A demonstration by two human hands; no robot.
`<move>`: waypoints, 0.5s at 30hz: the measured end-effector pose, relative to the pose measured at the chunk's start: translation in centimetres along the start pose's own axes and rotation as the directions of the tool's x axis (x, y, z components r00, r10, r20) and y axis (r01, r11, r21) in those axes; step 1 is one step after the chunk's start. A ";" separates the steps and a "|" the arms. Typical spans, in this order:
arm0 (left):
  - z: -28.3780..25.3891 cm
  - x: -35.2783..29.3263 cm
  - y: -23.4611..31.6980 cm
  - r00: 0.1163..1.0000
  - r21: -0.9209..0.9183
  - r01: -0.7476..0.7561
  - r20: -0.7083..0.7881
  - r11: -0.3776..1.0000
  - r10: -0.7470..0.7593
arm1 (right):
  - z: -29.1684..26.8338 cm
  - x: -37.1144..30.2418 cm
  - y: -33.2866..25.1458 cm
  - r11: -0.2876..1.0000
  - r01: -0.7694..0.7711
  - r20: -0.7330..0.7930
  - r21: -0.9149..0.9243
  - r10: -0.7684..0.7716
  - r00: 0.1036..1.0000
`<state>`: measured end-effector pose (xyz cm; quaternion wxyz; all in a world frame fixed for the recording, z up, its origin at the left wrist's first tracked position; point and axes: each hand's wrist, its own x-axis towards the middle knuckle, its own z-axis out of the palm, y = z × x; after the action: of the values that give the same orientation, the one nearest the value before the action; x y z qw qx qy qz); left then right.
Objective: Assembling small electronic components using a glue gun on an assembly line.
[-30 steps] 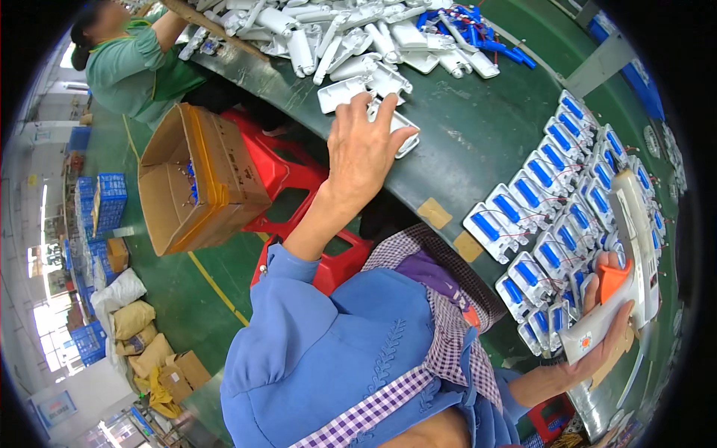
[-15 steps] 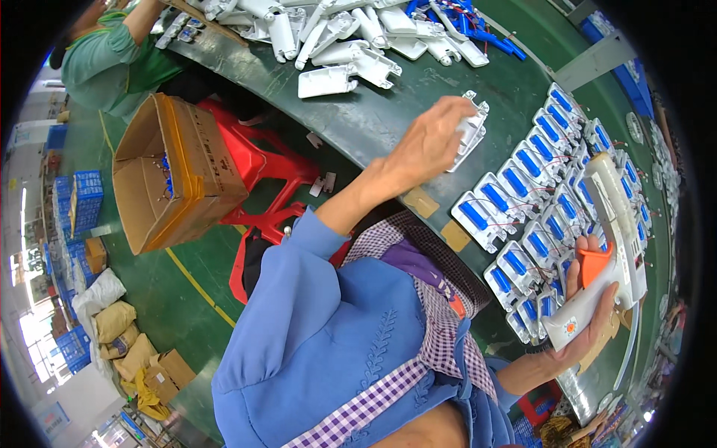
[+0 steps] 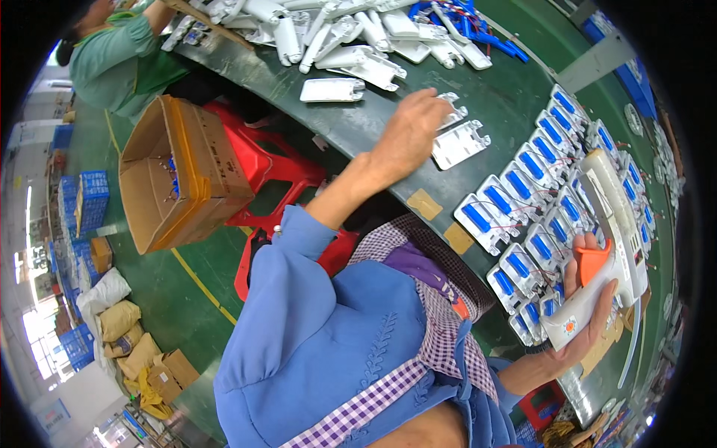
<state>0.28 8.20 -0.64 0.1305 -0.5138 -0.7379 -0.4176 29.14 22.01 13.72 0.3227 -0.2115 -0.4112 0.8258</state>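
My left hand (image 3: 409, 133) is over the dark green tabletop with its fingers closed on a white plastic shell (image 3: 452, 113), partly hidden by the fingers. A second white shell (image 3: 460, 145) lies just beside it, its hollow side up. At the right, my right hand (image 3: 590, 321) grips a white glue gun (image 3: 626, 261) by its handle, the fingers beside its orange trigger (image 3: 595, 263). Rows of white shells with blue battery cells (image 3: 515, 181) and thin red wires lie between the two hands. The glue gun covers some of these.
A heap of white shells (image 3: 347, 56) and loose blue cells (image 3: 478, 30) lie at the table's far side, with a single shell (image 3: 332, 90) in front. Left of the table are a cardboard box (image 3: 187, 172) and a red stool (image 3: 276, 172). A co-worker in green (image 3: 123, 60) is at the far left.
My left hand has moved a little left and away from the battery rows. The shell near it now lies exposed on the table. My right hand keeps the glue gun nearly in place.
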 end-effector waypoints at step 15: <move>-9.6 -4.6 -3.8 0.988 0.590 0.153 -0.070 0.793 -0.139 | 0.1 0.0 0.0 0.999 -0.014 -0.035 -0.034 0.013 0.999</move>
<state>-3.26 -2.47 0.63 0.2604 -0.3840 -0.8672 -0.1810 29.02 21.95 13.75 0.3208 -0.2342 -0.4181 0.8170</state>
